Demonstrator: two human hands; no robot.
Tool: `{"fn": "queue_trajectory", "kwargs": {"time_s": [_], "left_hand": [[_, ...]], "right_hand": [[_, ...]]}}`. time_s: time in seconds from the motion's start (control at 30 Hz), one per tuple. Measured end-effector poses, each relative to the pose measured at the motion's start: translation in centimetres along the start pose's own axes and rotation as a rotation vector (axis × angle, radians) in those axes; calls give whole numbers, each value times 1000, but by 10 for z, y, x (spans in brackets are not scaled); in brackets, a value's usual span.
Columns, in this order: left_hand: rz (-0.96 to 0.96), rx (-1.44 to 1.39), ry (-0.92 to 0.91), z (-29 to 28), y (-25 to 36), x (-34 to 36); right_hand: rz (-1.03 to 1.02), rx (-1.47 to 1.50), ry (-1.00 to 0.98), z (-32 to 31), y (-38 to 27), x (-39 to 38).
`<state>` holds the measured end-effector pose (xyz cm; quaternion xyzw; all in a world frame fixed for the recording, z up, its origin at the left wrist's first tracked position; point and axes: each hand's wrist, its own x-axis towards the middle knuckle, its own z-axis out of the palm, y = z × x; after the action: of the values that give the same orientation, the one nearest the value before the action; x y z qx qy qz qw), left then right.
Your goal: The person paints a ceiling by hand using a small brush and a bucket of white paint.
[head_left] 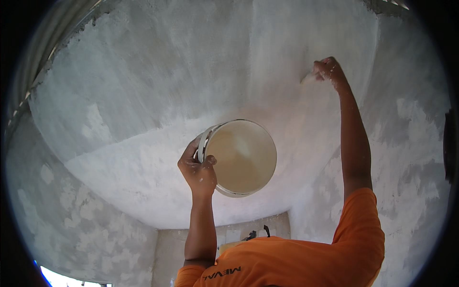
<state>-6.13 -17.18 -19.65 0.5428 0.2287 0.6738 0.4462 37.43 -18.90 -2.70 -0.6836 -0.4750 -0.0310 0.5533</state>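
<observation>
My left hand (198,167) grips the rim of a round, pale bucket (246,158) at its left side, the thumb over the edge beside the handle. The bucket is tilted, so its mouth faces me, with off-white, smooth-looking matter inside. My right arm is stretched up and to the right. At its end my right hand (327,69) is closed, close to the wall (210,71), with pale specks on fingers and wrist. A thin, pale edge (306,79) pokes out from its fingers, too small and blurred to name. White smears cover both hands in spots.
The wall carries patchy grey and whitish coating, paler in its lower band. Side walls (81,210) with blotches stand left and right. Corrugated roofing (40,52) shows at upper left, a bright opening (71,277) at lower left, and a dark object (449,146) at the right edge.
</observation>
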Motion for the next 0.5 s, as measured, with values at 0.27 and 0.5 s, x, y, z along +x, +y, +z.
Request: {"fn": "queue_trajectory", "kwargs": {"time_s": [0.27,0.5], "left_hand": [[109,-5,18,-5,-8,1],[60,0,33,2,-2,-3]], "right_hand": [[-660,44,562,-3,-19,38],[-2,12,126,26,19,-13]]}}
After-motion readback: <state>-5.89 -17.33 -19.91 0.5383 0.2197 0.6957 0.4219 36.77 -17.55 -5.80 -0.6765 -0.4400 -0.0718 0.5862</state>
